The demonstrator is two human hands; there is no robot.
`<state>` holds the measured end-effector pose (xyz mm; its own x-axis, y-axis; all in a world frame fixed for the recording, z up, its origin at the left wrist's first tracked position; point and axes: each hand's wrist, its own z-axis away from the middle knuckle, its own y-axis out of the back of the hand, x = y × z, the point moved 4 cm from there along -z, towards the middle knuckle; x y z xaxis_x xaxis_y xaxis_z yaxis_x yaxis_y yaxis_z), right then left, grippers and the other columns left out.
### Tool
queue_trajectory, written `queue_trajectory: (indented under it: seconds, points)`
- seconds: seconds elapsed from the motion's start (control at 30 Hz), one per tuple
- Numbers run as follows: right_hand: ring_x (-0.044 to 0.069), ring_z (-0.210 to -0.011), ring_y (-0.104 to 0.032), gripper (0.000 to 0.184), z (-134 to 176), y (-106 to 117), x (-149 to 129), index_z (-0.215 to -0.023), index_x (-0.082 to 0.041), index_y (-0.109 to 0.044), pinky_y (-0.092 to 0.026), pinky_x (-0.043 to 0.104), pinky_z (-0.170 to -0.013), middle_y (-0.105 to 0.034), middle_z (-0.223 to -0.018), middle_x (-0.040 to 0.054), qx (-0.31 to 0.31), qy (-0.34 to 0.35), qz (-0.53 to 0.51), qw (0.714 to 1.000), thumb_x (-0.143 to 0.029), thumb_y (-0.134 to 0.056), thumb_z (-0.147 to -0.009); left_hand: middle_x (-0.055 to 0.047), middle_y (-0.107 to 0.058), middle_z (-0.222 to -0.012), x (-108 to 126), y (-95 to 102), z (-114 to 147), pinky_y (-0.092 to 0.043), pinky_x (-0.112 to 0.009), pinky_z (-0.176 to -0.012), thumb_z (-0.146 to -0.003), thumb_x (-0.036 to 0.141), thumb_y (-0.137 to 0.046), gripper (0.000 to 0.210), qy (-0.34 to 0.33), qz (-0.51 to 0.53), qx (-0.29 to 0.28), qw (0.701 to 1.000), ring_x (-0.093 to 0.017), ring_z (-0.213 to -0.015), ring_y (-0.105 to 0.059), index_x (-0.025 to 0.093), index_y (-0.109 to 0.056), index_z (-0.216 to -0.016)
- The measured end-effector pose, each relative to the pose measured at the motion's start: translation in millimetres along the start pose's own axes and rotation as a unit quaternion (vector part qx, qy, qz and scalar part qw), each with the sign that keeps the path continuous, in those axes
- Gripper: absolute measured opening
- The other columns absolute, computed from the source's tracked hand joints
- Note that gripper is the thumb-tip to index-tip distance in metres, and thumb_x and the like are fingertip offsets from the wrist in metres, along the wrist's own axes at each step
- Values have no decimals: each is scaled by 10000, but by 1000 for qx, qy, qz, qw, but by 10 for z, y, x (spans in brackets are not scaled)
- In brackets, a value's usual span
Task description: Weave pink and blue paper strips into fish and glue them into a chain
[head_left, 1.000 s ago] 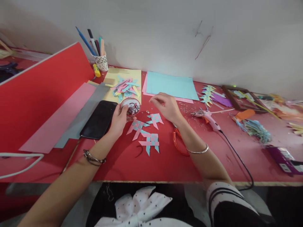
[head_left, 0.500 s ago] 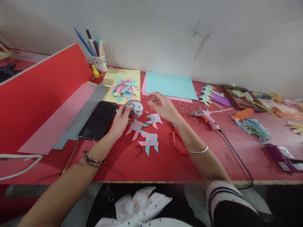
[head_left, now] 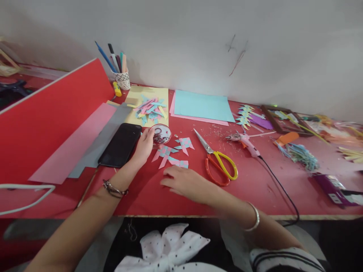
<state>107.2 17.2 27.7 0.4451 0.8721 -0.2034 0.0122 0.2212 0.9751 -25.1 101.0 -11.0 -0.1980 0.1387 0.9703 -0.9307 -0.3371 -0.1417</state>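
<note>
Nearest on the red tabletop [head_left: 141,204], the right hand [head_left: 184,185], palm down with fingers bent, low over the surface and covering part of one pink-and-blue woven paper piece [head_left: 180,163]; impossible to tell, with fingertips turned under, about any pinch or any contact with the paper. To the right, steel scissors with one red and one yellow handle [head_left: 210,151], lying open, handles toward the near edge, probably for easy pick-up. Slightly farther and left, the left hand [head_left: 144,146], with thumb and fingers pinching the left rim of a round white dish with a red rim [head_left: 168,130], likely to steady the small dark curled bits [head_left: 158,138] inside; lifted or resting, hard to tell. Just left of that hand, a flat black phone [head_left: 120,145], seemingly out of the working space. Between the hands, two more pink-and-blue woven pieces [head_left: 165,151], perhaps grouped for short reach. Well to the right, a pink glue gun [head_left: 250,145], nozzle leftward, apart from the paper, perhaps because of heat. Farther, a loose heap of pastel paper strips [head_left: 151,108] on a pale yellow sheet [head_left: 163,93], presumably for gathering; beside it, a flat light-blue sheet [head_left: 204,107].
</note>
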Motion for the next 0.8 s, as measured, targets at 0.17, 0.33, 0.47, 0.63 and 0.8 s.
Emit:
queue_trajectory:
  seconds: [0.17, 0.33, 0.47, 0.63, 0.8]
  points:
    - [188, -849, -560, 232, -37, -178, -110, -877, -121, -604, -452, 278, -704, -601, -889, 100, -10, -12, 92, 996, -96, -374, -857, 36, -510, -542, 25, -56, 28, -437, -225, -358, -767, 249, -441, 122, 14, -2, -13, 1000, -87, -337, -461, 190, -464, -662]
    - [188, -829, -544, 167, -70, -113, -54, -883, -108, -588, -437, 268, -658, -584, -894, 117, -21, -27, 59, 998, -141, -436, -822, 30, -534, -585, 138, -54, 120, -439, -200, -356, -749, 276, -475, 118, -5, 4, -27, 1000, -81, -372, -487, 179, -502, -689]
    - [164, -771, -536, 169, -50, -3, 29, -863, -124, -544, -407, 258, -614, -584, -863, 98, 7, -107, -48, 993, -84, -389, -810, 35, -535, -571, 189, -16, 222, -446, -179, -357, -736, 292, -486, 133, -11, 7, -32, 999, -77, -381, -493, 165, -511, -702]
    - [96, -597, -529, 82, 110, 76, 175, -773, -175, -471, -412, 238, -603, -532, -695, -11, 125, -149, -364, 911, -128, -410, -796, 29, -528, -572, 206, 5, 334, -455, -181, -359, -725, 290, -494, 138, 0, 14, -21, 1000, -87, -402, -509, 157, -515, -692]
    - [82, -589, -553, 125, 225, -80, 269, -641, -180, -424, -421, 226, -561, -563, -742, -2, 158, -177, -629, 740, -171, -535, -699, 14, -540, -645, 201, -35, 412, -439, -172, -349, -714, 259, -513, 105, 14, 33, -1, 999, -88, -449, -517, 155, -514, -702]
